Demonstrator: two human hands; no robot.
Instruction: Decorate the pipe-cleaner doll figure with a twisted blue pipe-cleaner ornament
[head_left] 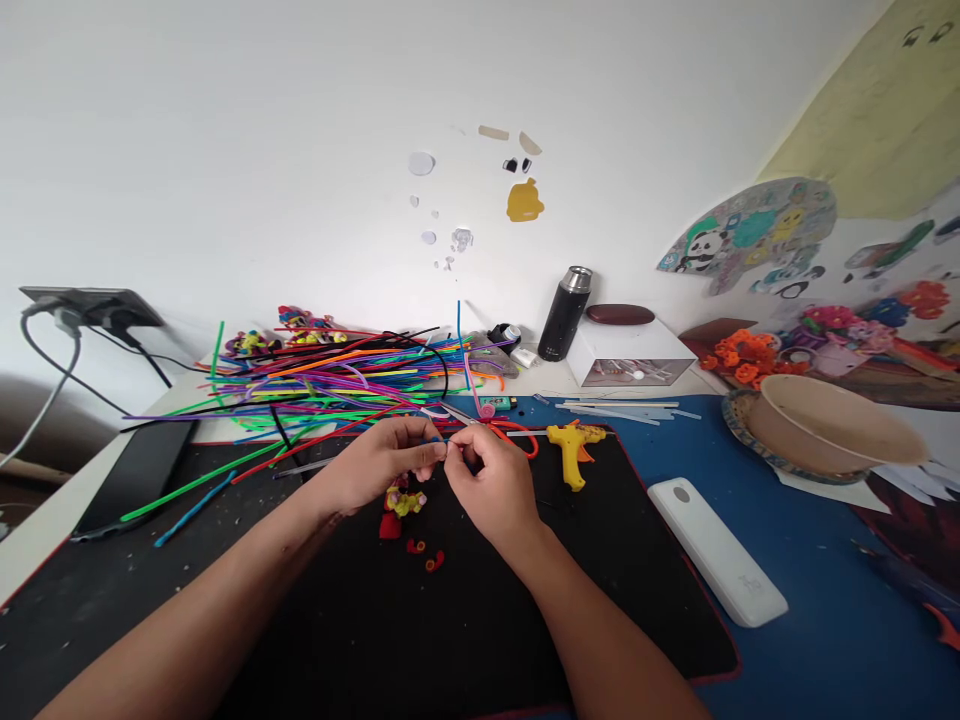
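Both hands meet above the black mat (450, 650), fingertips touching. Closed in a pinch, my left hand (382, 462) holds a small blue piece (438, 440), probably pipe cleaner, that is mostly hidden. The fingers of my right hand (491, 485) are curled and pinched against the same spot; what they grip is too small to make out. Just below the hands lies a yellow and red fuzzy figure (406, 500) with a red part (389, 526). Two small red pieces with yellow-orange round centres (433, 562) rest nearer to me.
Many coloured pipe cleaners (360, 375) are heaped behind the hands. A yellow glue gun (574, 450) lies to the right, then a white oblong device (716, 550). A black flask (565, 312), white box (634, 350) and beige bowl (832, 425) stand farther back.
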